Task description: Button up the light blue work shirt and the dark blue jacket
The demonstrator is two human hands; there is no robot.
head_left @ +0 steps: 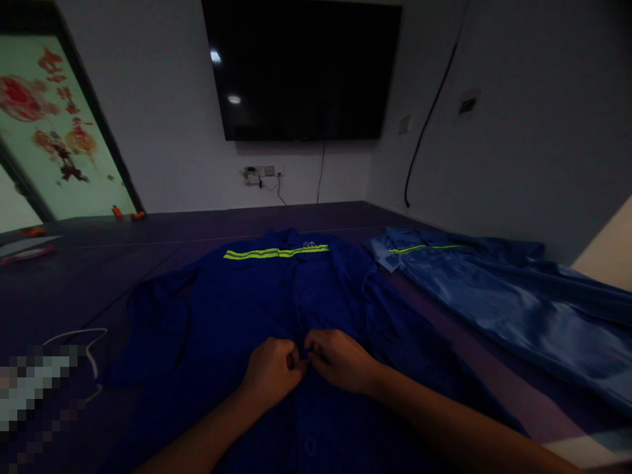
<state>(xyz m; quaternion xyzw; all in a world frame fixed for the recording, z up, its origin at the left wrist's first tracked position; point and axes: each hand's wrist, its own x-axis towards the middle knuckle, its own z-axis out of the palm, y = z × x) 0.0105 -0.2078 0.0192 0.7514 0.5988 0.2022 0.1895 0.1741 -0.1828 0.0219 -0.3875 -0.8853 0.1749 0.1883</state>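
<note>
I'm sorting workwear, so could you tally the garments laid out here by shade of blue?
Dark blue garment: 1, with the left hand and right hand at its front
Lighter blue garment: 1
Total: 2

A lane divides dark shirt from paler garment; white cable obstructs left.

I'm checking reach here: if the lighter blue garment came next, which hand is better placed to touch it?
Probably the right hand: it is nearer the lighter blue garment, while the left hand lies farther across. Both seem to pinch the dark blue shirt, so neither looks free.
</note>
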